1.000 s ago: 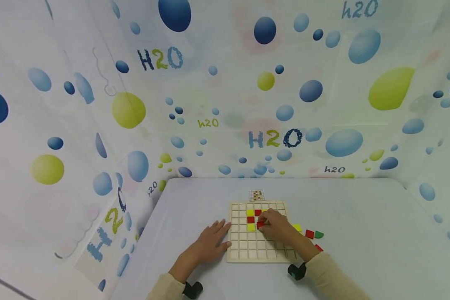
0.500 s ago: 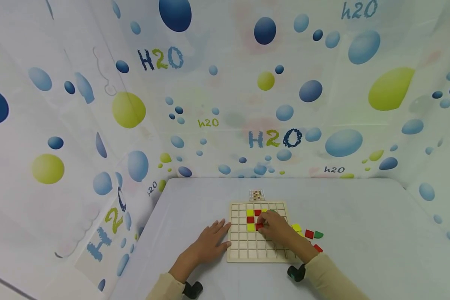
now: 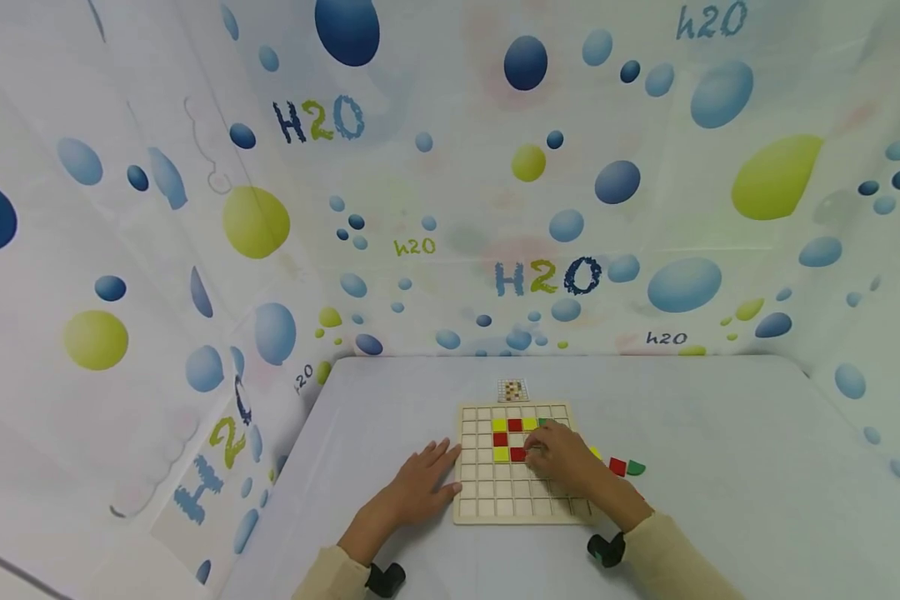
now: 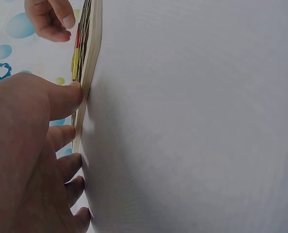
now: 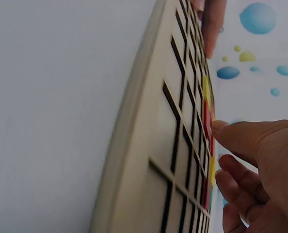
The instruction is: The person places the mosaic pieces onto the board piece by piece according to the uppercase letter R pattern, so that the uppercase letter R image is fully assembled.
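A pale wooden grid board (image 3: 495,510) lies on the white table. My left hand (image 3: 422,485) rests flat at its left side, and in the left wrist view the thumb (image 4: 69,97) touches the board's edge. Over the board's right half is my right hand (image 3: 564,457), fingers loosely bent, with nothing seen held. Its thumb (image 5: 226,132) is at the red tile (image 3: 517,454), which sits in a cell right of a yellow tile (image 3: 501,454). More red and yellow tiles fill cells above, with a green piece (image 3: 543,422) partly hidden by the right hand.
Behind the board lies a small printed card (image 3: 512,390) with a coloured grid pattern. Loose pieces lie right of the board: a red tile (image 3: 617,467), a green rounded piece (image 3: 636,468) and a yellow one (image 3: 595,452) mostly behind the right hand.
My right hand lowered the red tile into its cell, let go of it and shifted slightly right. The left hand has stayed in place.
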The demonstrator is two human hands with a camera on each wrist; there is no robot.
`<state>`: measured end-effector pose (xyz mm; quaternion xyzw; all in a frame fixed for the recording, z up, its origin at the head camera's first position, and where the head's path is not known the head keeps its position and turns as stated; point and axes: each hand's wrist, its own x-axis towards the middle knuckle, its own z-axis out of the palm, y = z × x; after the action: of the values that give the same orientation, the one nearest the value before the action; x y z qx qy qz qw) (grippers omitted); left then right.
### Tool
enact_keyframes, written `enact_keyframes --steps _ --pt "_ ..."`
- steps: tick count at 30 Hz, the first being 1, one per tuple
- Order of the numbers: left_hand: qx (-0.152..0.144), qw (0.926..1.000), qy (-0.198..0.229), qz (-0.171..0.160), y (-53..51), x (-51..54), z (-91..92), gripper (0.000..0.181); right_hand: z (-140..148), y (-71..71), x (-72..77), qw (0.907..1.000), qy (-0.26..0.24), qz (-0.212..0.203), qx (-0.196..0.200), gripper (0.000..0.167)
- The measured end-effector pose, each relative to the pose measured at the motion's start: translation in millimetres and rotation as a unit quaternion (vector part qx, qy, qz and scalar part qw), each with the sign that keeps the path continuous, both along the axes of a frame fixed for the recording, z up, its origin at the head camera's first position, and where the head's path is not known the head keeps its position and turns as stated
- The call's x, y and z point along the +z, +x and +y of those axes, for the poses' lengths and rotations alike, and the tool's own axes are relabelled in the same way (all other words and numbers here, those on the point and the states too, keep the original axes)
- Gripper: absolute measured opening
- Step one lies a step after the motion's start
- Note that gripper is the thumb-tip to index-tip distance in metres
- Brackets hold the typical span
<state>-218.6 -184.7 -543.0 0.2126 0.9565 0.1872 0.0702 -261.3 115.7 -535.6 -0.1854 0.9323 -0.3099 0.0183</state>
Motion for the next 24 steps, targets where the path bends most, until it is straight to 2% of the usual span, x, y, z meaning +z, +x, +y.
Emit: enact_keyframes --steps 7,12,17,24 --pt "-0.003 1.0 0.001 0.0 1.2 0.4 -1.3 0.066 47 -3.3 4.0 0.9985 -0.026 -0.009 -0.048 0.023" --pt "-0.004 1.0 0.003 0.003 1.1 -0.1 -2.6 0.066 72 -5.1 2.8 0.9926 0.034 -0.043 -0.108 0.036" --pt "-0.005 1.0 0.004 0.0 0.7 -2.1 -2.1 0.066 80 -2.5 2.5 0.9861 0.094 -0.077 -0.114 0.034" --pt "-0.003 1.0 0.005 0.0 0.1 -1.6 -2.1 0.067 78 -2.0 5.6 0.9865 0.092 -0.083 -0.107 0.026"
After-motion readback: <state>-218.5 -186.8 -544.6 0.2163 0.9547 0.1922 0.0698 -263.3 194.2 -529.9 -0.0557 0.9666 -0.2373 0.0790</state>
